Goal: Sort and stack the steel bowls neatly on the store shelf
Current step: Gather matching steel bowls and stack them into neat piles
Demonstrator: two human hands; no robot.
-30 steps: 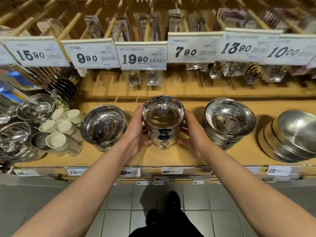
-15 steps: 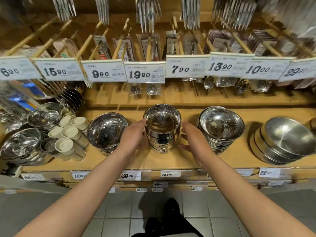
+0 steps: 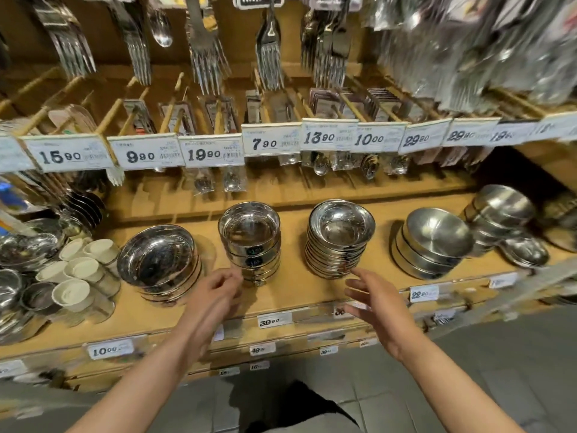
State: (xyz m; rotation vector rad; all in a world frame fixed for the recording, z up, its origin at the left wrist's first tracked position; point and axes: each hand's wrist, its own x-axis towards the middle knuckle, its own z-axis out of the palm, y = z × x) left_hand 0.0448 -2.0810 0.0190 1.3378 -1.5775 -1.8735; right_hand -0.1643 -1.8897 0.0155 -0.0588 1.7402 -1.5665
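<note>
On the wooden store shelf [image 3: 293, 289] stand several stacks of steel bowls. A tall stack of small bowls [image 3: 251, 242] is in the middle. A wider stack [image 3: 159, 260] leans to its left, and a stack of shallow bowls [image 3: 338, 239] sits to its right. Matte bowls [image 3: 434, 242] lean further right. My left hand [image 3: 214, 295] hovers just in front of the middle stack, fingers loosely curled, holding nothing. My right hand [image 3: 379, 303] is spread with straight fingers, in front of the shallow stack and apart from it.
White cups [image 3: 81, 276] and ladles [image 3: 28, 248] crowd the shelf's left end. More steel bowls [image 3: 502, 214] fill the right end. Price tags [image 3: 215, 153] and hanging packs of forks [image 3: 206, 51] overhang the shelf. Grey floor tiles lie below.
Both hands have let go of the middle stack and drawn back toward me. The view has lifted and swung right, showing more of the hanging cutlery.
</note>
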